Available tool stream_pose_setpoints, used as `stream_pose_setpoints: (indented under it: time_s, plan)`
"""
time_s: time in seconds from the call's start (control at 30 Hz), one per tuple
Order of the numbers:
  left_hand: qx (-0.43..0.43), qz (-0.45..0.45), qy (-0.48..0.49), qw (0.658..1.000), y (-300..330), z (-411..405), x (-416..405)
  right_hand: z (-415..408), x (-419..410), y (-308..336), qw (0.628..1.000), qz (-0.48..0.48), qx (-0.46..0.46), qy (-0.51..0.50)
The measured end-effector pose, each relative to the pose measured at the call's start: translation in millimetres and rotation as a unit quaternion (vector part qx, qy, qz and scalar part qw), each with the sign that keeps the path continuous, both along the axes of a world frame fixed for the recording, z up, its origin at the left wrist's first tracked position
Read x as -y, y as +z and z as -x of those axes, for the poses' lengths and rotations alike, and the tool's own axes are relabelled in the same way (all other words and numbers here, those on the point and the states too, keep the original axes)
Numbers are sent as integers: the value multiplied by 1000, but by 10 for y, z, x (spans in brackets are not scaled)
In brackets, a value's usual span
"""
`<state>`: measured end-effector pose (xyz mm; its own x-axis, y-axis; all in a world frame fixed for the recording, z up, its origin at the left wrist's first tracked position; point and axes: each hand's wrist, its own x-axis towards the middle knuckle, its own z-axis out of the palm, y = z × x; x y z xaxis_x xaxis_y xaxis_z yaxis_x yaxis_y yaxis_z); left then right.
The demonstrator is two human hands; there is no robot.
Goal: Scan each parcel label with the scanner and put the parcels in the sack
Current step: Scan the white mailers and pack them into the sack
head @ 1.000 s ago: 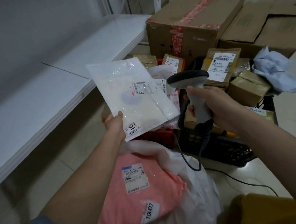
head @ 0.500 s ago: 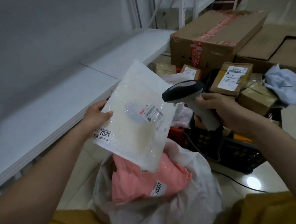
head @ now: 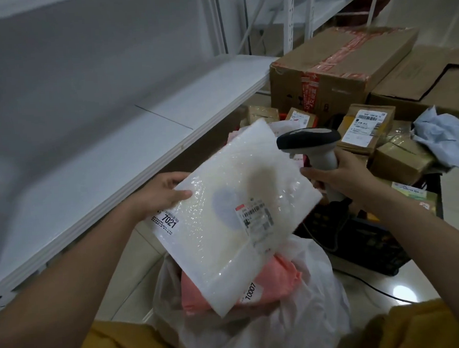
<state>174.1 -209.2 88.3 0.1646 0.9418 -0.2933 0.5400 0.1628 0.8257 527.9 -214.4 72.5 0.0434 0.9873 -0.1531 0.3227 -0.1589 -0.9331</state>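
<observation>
My left hand (head: pixel 161 192) pinches the left edge of a white bubble-wrap parcel (head: pixel 225 216), tagged 7021, with its barcode label facing up. The parcel hangs tilted over the open white sack (head: pixel 317 297), its lower corner inside the mouth. A pink parcel (head: pixel 279 280) tagged 10007 lies in the sack beneath it. My right hand (head: pixel 340 176) grips the handle of the grey barcode scanner (head: pixel 310 143), held just above the parcel's far right edge.
A black crate (head: pixel 370 249) behind the sack holds several small brown parcels (head: pixel 364 127) with labels. Large cardboard boxes (head: pixel 337 69) stand at the back right. A white shelf (head: pixel 89 165) runs along the left. The scanner cable trails over the pale floor on the right.
My left hand has lowered the white parcel towards the sack, so its corner now covers more of the pink parcel. The scanner has stayed in my right hand beside it.
</observation>
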Motion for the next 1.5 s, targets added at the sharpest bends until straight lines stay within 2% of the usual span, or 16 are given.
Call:
stream_pose_setpoints:
  time_s: [0.2, 0.3, 0.37, 0.4, 0.43, 0.5, 0.57, 0.6, 0.63, 0.73, 0.97, 1.13, 1.3, 1.5]
  plan:
    - [-19, 41, -71, 996, 101, -109, -44, 13, -165, -194, 997, 27, -68, -16]
    - [-62, -3, -63, 996, 53, -87, -77, 55, -191, -300, 994, 34, -86, -54]
    - [-131, -107, 37, 985, -66, -23, -109, 79, -224, -358, 989, 44, -105, -99]
    - [-168, -152, 112, 968, -161, 54, -115, 88, -237, -381, 986, 48, -108, -114]
    - [-186, -151, 196, 951, -271, 131, -80, 96, -247, -402, 985, 48, -108, -127]
    - [-111, -66, 324, 937, -547, 211, 30, 109, -250, -430, 982, 47, -110, -148]
    - [54, 11, 378, 924, -856, 208, 195, 137, -241, -445, 979, 49, -112, -163]
    - [134, 41, 373, 917, -975, 158, 293, 156, -232, -437, 978, 47, -110, -169]
    - [178, 70, 358, 914, -1041, 85, 392, 172, -228, -435, 978, 42, -110, -173]
    - [232, 93, 333, 909, -1224, -9, 536, 193, -231, -428, 976, 35, -118, -181]
    - [210, -32, 419, 883, -980, 192, 270, 271, -224, -244, 986, 59, -85, -129]
    - [157, -96, 466, 865, -913, 343, 142, 321, 5, -74, 958, 183, -219, 11]
    - [177, -90, 505, 840, -967, 323, 118, 488, 208, -103, 957, 199, -173, 117]
    - [185, -84, 505, 839, -988, 240, 149, 564, 293, -12, 961, 182, -149, 148]
